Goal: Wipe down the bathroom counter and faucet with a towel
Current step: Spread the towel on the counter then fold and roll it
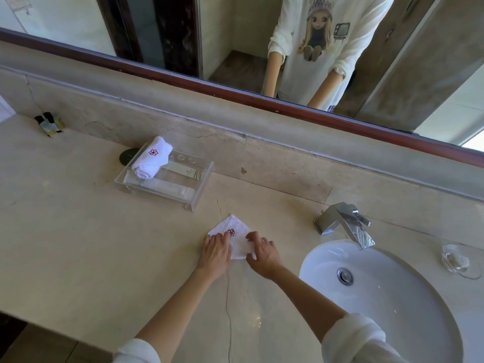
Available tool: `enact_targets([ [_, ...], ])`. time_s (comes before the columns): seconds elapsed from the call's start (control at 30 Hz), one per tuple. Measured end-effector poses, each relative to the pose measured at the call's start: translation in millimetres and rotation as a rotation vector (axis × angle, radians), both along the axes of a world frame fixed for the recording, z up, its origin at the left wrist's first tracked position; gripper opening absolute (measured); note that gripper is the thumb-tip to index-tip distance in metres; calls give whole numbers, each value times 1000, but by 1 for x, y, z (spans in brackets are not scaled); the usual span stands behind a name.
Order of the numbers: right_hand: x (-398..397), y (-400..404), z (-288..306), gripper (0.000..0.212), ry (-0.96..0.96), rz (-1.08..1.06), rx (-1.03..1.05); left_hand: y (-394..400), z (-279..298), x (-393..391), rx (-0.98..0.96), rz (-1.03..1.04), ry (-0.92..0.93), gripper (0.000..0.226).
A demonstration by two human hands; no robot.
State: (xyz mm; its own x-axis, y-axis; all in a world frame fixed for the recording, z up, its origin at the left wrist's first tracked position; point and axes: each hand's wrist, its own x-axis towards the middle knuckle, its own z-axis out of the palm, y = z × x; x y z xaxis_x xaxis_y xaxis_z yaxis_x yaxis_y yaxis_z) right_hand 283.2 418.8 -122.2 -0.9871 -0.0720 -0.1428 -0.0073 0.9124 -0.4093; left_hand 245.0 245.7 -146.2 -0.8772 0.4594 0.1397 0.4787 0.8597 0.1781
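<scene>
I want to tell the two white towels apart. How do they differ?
The towel under the hands lies flat and folded on the counter, left hand and right hand pressing on it. The tray towel is rolled up, untouched, resting on packets in the clear tray, farther from the sink. Both are white with a red flower logo.

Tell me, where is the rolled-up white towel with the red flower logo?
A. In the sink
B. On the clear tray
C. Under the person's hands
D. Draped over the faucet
B: the rolled towel lies on the clear tray, left of the faucet.
</scene>
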Motion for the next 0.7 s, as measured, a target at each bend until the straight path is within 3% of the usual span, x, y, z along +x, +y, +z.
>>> enact_targets([
  [0.1, -15, -2, 2, 46, -11, -123, -167, 1, 0, -9, 16, -5, 24, 23],
  [0.23, -35, -5, 0, 39, -3, -352, -262, -6, -1, -17, 35, -9, -58, 56],
  [0.3, -45, -5, -4, 29, -28, -414, -227, -8, -4, -25, 3, -43, -65, 59],
  [0.37, -51, 2, -8, 31, -10, -335, -113, -7, -3, -39, 4, -53, -77, 51],
  [0.53, -46, 25, -17, 71, -35, 35, -70, 2, -3, -62, 31, -18, -56, 28],
  [0.6, -49, 27, -23, 63, -10, 10, -190, 6, -2, -66, 40, -90, -36, 28],
  [0.7, -60, 26, -25, 48, -5, -112, -336, 10, -1, -72, 33, -167, 2, 52],
])
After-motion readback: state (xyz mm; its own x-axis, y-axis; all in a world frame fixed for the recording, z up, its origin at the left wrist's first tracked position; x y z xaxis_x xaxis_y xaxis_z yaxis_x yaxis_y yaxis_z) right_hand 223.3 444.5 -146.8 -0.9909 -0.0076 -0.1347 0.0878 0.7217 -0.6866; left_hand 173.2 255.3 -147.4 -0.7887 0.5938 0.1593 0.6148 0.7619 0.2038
